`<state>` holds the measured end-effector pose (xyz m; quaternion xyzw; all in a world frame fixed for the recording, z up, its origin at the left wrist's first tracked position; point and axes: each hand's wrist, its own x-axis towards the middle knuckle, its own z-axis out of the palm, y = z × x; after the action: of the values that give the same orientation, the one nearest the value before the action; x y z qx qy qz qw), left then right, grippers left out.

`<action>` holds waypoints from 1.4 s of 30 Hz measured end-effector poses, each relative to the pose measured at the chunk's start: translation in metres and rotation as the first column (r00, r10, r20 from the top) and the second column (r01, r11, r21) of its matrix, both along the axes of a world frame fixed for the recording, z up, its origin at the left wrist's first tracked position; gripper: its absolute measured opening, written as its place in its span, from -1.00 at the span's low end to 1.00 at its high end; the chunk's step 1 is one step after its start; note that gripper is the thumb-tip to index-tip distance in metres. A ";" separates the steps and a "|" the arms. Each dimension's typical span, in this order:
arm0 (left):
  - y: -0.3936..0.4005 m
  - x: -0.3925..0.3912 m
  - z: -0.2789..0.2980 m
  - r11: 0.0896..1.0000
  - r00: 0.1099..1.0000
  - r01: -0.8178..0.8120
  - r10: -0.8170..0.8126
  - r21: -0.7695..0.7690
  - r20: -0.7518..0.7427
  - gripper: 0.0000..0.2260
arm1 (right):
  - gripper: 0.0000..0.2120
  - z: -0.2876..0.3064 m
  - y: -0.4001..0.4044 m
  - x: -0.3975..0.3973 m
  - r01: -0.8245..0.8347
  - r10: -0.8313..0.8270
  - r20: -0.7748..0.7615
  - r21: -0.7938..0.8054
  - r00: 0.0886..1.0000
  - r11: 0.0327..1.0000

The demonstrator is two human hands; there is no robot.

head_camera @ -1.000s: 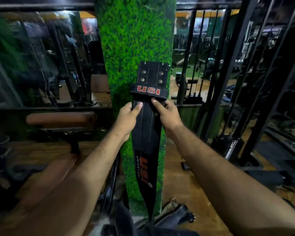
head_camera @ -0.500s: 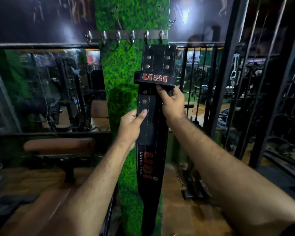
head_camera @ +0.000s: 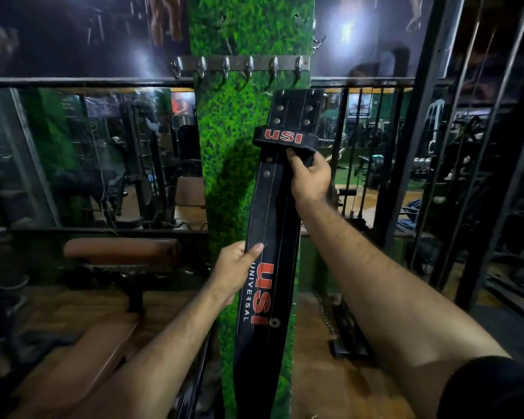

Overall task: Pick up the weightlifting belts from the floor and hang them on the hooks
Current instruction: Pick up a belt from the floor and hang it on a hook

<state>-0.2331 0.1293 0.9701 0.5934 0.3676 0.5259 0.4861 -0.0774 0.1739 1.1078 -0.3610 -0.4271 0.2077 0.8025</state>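
A black weightlifting belt (head_camera: 271, 213) with red "USI" lettering hangs upright in front of a green grass-covered pillar (head_camera: 239, 140). My right hand (head_camera: 310, 176) grips it just under the keeper loop near its top. My left hand (head_camera: 235, 272) holds its left edge lower down, thumb on the front. The belt's top end with rivets sits a little below a metal hook rail (head_camera: 239, 66) carrying several empty hooks. The belt's lower end runs out of the frame.
A brown padded bench (head_camera: 121, 252) stands left of the pillar, with a mirror wall behind. Black metal rack uprights (head_camera: 418, 146) and gym machines fill the right. Another hook (head_camera: 318, 43) sticks out from the pillar's right side.
My right hand has raised the belt's top end closer to the hook rail. My left hand has slid further down the belt. The view has tilted upward.
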 end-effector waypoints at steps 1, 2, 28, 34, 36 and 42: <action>-0.002 -0.004 -0.007 1.000 1.000 0.002 -0.002 -0.007 -0.024 -0.87 | -0.86 -0.007 0.000 -0.001 -0.003 0.002 -0.024 -0.007 1.000 1.000; -0.003 -0.007 -0.015 1.000 0.999 0.000 -0.001 -0.025 -0.047 -0.87 | -0.84 -0.013 0.000 -0.002 0.000 -0.001 -0.044 -0.016 0.999 1.000; 0.037 0.003 0.045 0.995 0.995 0.050 -0.042 0.090 -0.093 -0.79 | -0.87 0.020 0.006 0.007 -0.025 0.028 -0.106 0.026 0.994 0.999; 0.028 -0.009 0.017 0.997 0.975 0.070 -0.059 0.043 -0.215 -0.69 | -0.92 0.008 0.010 0.003 0.000 0.000 -0.081 0.001 0.997 1.000; 0.023 -0.012 0.009 0.991 0.944 0.136 -0.135 -0.019 -0.299 -0.87 | -0.92 0.001 0.010 0.000 0.026 -0.027 -0.045 -0.032 0.999 0.999; 0.032 -0.023 0.026 0.961 0.803 0.242 -0.274 -0.130 -0.529 -0.86 | -0.93 -0.008 0.007 -0.003 0.040 -0.028 0.103 -0.112 0.994 0.993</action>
<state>-0.2559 0.1618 0.9958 0.7482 0.4204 0.2547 0.4456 -0.0802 0.1807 1.0999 -0.4235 -0.4485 0.1996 0.7614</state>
